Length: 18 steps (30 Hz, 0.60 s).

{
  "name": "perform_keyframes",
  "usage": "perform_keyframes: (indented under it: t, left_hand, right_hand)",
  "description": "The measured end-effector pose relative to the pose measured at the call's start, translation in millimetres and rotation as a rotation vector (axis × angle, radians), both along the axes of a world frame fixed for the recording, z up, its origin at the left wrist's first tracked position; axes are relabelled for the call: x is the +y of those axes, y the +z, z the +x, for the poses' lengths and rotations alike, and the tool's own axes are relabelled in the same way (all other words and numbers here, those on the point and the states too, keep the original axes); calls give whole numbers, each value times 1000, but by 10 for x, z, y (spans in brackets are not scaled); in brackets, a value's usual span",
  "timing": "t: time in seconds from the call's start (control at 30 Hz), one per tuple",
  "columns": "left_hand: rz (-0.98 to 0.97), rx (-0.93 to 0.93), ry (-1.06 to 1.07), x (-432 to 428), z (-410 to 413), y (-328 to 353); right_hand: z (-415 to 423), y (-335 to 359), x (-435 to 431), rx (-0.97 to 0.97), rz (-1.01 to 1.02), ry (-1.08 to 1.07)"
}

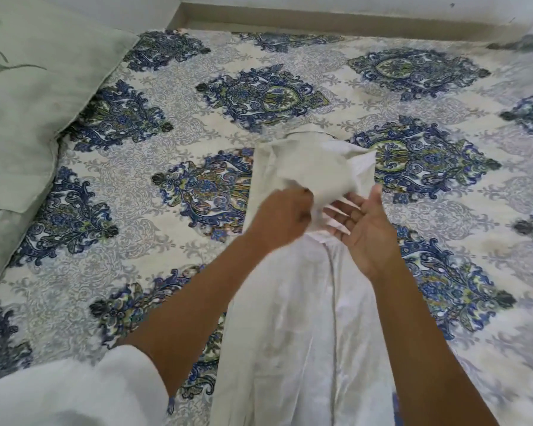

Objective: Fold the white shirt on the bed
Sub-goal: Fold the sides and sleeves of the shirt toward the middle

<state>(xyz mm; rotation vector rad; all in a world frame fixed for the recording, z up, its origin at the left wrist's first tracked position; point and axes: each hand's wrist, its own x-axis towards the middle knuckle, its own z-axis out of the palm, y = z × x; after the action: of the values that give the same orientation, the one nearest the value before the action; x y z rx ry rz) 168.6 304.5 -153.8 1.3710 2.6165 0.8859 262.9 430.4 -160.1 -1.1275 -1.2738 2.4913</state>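
Lying lengthwise on the patterned bedsheet (320,72), the white shirt (305,333) runs from the near edge toward the middle of the bed, its far end bunched and lifted. The left hand (282,215) is closed in a fist, pinching the raised cloth at its left side. The right hand (363,224) is just to the right of it, palm up and fingers (339,210) spread wide, touching the underside of the bunched fabric without closing on it. A white sleeve (74,392) covers the left upper arm at the near left. Pale green pillows (28,103) sit at the far left.
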Motion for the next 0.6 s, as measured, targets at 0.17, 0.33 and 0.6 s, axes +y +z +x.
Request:
perform_keyframes:
  t: [0.17,0.33,0.6]
  left_hand:
    - [-408,455,-435,208,739,-338]
    - [-650,515,-552,234,1165,-500]
    - [-612,451,-439,34,1367,-833]
  right_hand:
    - [498,-24,264,-335,248,11]
    - [669,-330,241,-861,868,374]
    - [596,-612,56,-865,1454,802]
